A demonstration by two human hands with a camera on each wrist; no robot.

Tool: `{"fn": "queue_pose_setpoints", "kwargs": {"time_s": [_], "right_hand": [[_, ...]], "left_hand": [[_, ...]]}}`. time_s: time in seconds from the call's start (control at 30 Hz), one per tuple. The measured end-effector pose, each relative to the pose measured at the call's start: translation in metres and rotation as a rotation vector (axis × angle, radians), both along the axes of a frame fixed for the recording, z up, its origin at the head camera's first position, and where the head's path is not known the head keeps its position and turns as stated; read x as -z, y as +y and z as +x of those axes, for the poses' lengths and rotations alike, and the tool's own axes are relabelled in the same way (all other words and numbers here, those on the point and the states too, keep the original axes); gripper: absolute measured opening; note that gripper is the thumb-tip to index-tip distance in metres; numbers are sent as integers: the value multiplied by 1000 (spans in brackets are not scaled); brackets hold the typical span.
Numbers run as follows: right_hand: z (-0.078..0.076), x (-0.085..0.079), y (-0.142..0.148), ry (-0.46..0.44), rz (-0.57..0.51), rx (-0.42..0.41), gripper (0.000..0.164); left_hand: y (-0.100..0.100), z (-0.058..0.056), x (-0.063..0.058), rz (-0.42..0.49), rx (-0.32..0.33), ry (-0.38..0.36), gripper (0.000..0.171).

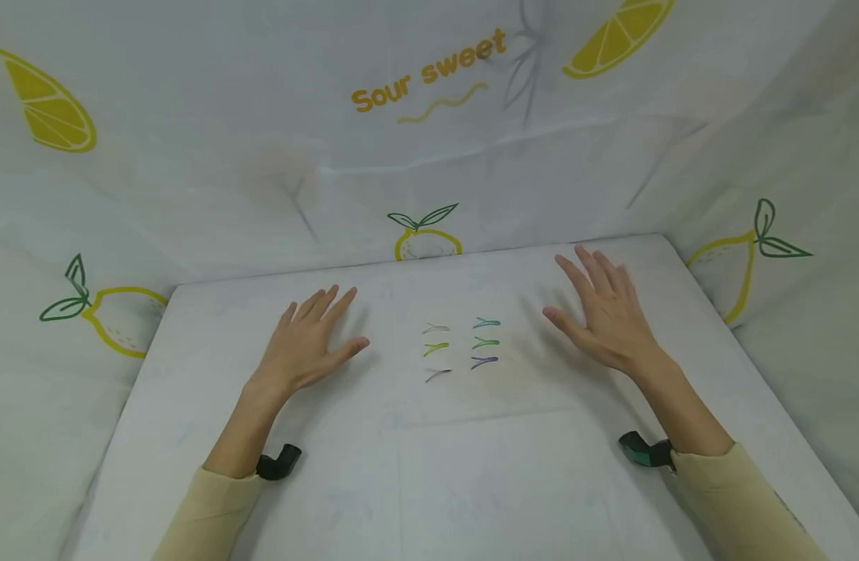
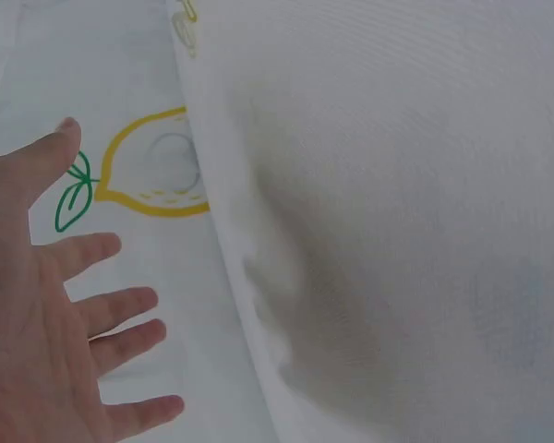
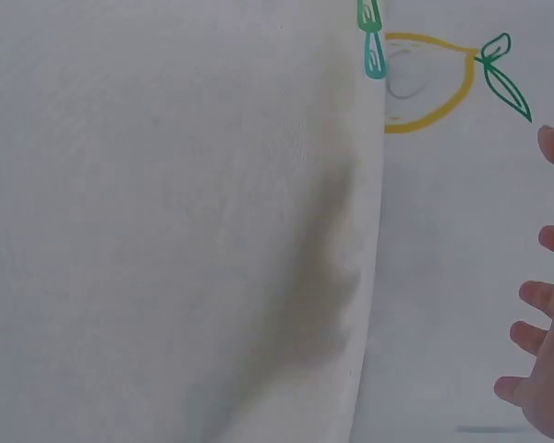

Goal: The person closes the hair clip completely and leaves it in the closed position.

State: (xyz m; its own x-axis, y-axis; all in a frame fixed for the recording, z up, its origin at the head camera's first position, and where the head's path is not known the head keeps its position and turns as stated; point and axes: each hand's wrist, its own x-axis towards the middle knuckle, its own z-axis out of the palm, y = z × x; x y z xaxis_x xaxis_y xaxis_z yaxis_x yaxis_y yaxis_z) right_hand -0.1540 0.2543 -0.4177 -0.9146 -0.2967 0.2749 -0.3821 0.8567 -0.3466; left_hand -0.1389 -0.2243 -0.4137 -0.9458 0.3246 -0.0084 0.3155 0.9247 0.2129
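Snap hair clips lie in two columns on the white cloth between my hands. The left column has a pale beige clip (image 1: 436,328), a yellow clip (image 1: 436,347) and a dull brownish clip (image 1: 439,375). To the right of these are a teal clip (image 1: 487,322), a green clip (image 1: 486,342) and a purple clip (image 1: 484,361). My left hand (image 1: 303,343) hovers over the cloth left of the clips, fingers spread, holding nothing. On the other side my right hand (image 1: 605,312) is raised with spread fingers, nothing in it, the teal clip nearest.
White cloth covers the table (image 1: 471,483). A lemon-printed curtain (image 1: 226,156) hangs at the back and both sides. A black wrist mount (image 1: 281,462) sits at the left cuff, another mount (image 1: 643,450) at the right cuff.
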Motion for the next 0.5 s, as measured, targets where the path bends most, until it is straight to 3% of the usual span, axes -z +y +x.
{"fn": "queue_pose_setpoints", "kwargs": {"time_s": [0.3,0.5], "right_hand": [[0,-1,-10,-30,-152,-75,72],[-1,-4,-15,-152,-272,-151,62]], "left_hand": [[4,-2,3,135,71,-105,75],[3,-4,4,217,78,-220,72]]}}
